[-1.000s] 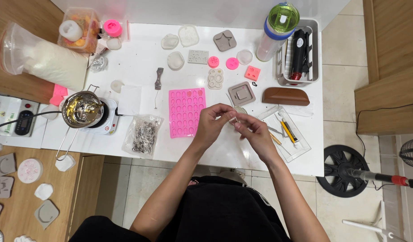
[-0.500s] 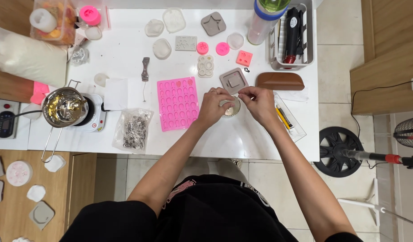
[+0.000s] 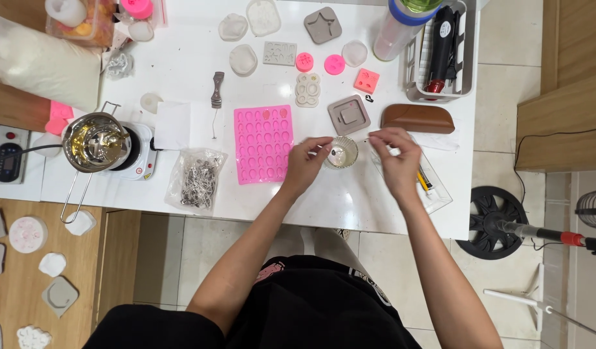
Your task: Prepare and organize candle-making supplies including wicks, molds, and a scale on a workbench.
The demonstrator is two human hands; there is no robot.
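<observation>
Fingers of the left hand point(image 3: 305, 165) pinch a thin wick over the small glass cup point(image 3: 342, 153) mid-frame on the white counter point(image 3: 194, 84); right hand point(image 3: 396, 158) fingers pinch its other end.

Small clear glass cup point(image 3: 342, 152), upright on the white table, centre of the frame, slightly right. A small round metal tab shows at its bottom. It stands just right of the pink mould.
</observation>
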